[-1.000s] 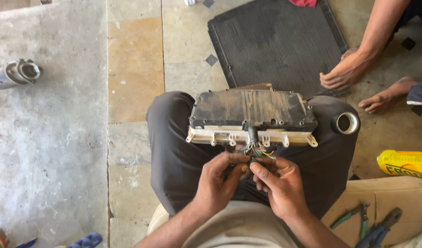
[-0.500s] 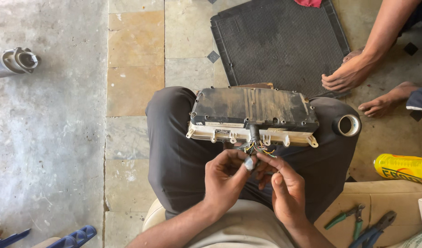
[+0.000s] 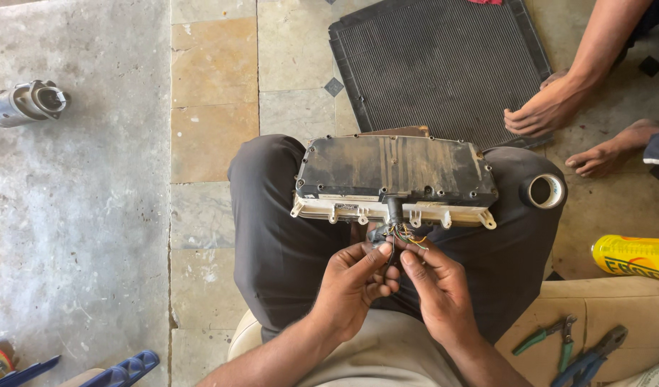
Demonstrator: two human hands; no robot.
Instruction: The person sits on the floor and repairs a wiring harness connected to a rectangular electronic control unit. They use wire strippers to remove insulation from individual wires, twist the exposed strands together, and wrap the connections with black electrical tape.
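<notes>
Looking down from the head camera, a floor (image 3: 100,236) of worn concrete and stone tiles spreads out, with a black ribbed mat (image 3: 437,64) ahead, where another person's hand (image 3: 544,111) rests. A dusty rectangular housing (image 3: 395,175), dark on top with a pale lower edge, lies across the seated person's lap. A short bundle of coloured wires (image 3: 397,233) hangs from its near edge. The left hand (image 3: 351,287) and right hand (image 3: 441,290) meet just below it, fingertips pinched narrowly on the wire ends. A tape roll (image 3: 546,190) sits on the right knee.
</notes>
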